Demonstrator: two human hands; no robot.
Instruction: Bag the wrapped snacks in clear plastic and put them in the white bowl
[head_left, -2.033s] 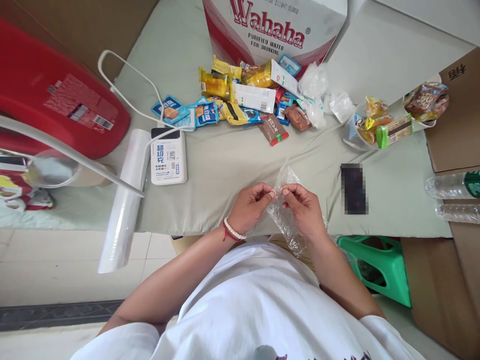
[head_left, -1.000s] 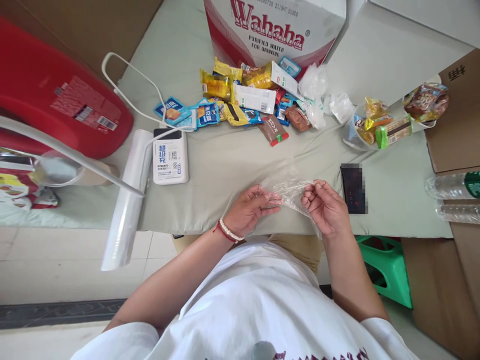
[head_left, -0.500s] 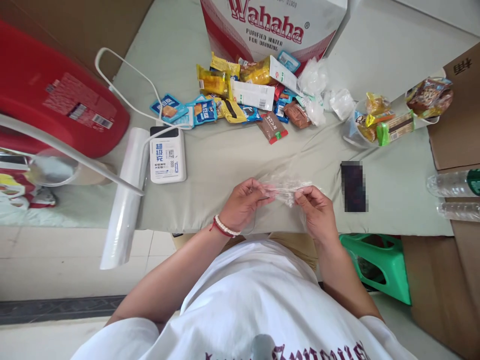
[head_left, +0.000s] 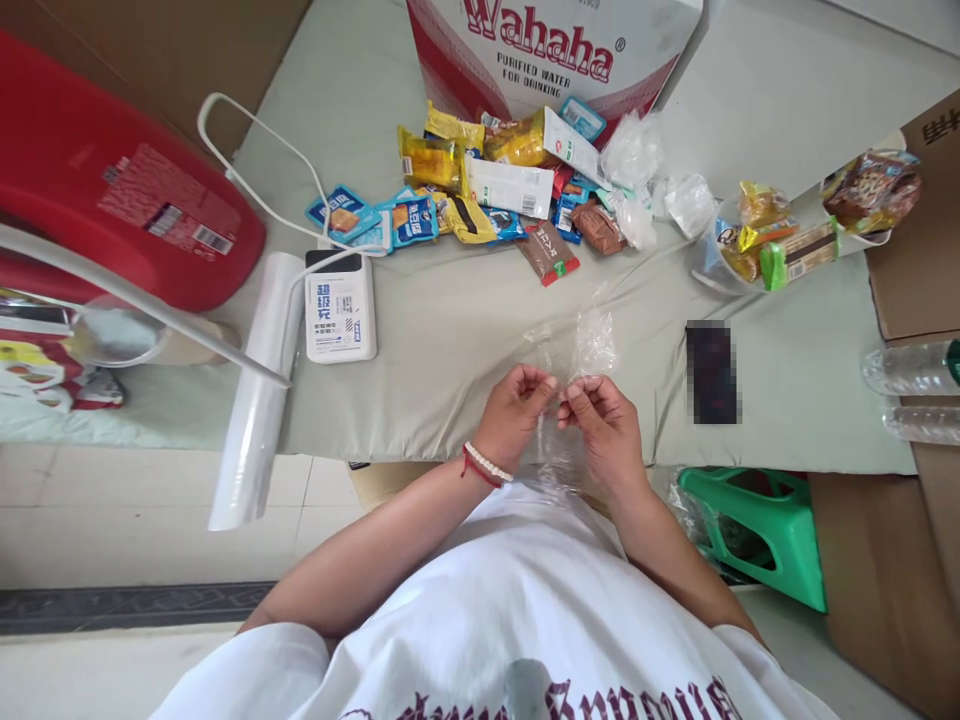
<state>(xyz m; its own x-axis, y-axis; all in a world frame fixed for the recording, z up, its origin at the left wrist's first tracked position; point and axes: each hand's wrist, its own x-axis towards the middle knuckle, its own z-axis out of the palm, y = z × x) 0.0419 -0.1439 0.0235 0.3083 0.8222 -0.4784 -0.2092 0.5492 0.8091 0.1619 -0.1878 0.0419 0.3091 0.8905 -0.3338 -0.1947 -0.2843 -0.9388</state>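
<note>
While both hands meet over the near edge of the table, the left hand (head_left: pixel 516 408) and right hand (head_left: pixel 600 425) each pinch the same clear plastic bag (head_left: pixel 592 345) between thumb and forefinger, fingertips almost touching, the other fingers curled in. The bag's upper part sticks up crumpled above the fingers; the rest hangs down between the wrists toward the white shirt (head_left: pixel 525 620). Whether its mouth is parted yet cannot be told; the film looks bunched and nothing shows inside it.

Judgement on progress: early. The bag is in hand and empty, and is being worked at its edge. No snack has gone into it.

A beaded bracelet (head_left: pixel 487 465) sits on the left wrist. Farther out on the grey-green tablecloth (head_left: pixel 450 340), the pile of snack packets (head_left: pixel 487 195) lies loose and well apart from the hands, in front of the Wahaha water carton (head_left: pixel 555 50). Right of the pile, more crumpled clear bags (head_left: pixel 637 160), then a bowl (head_left: pixel 750 250) holding packets. A dark phone (head_left: pixel 712 372) lies flat just right of the hands. To the left, a white power bank (head_left: pixel 340 308) with its white cable (head_left: pixel 255 150), and a roll of plastic bags (head_left: pixel 255 400) overhanging the table edge. A red container (head_left: pixel 112 190) stands far left, a green stool (head_left: pixel 765 530) sits below the table at right, and water bottles (head_left: pixel 911 370) lie at the right margin.
</note>
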